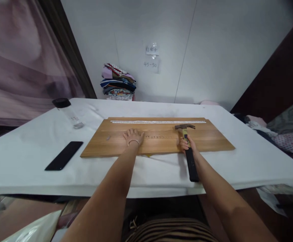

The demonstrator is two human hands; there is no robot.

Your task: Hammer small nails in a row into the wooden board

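Note:
A wide wooden board [204, 143] lies flat on the white table. My left hand [133, 136] rests on it left of the middle, fingers spread, with a thin bracelet at the wrist. A row of small nails [158, 136] runs along the board just right of that hand. In my right hand [187, 144] is a claw hammer [192, 164], gripped high on the handle near the head. Its head is over the board's right half, and the black grip end points toward me. Two white strips [159, 122] lie along the board's far edge.
On the white table [23, 158] a black phone-like slab [64, 156] lies left of the board, with a clear bottle with a black lid [68, 112] tilted behind it. Folded cloths [118, 82] are stacked at the back by the wall. A pink curtain [23, 60] hangs at left.

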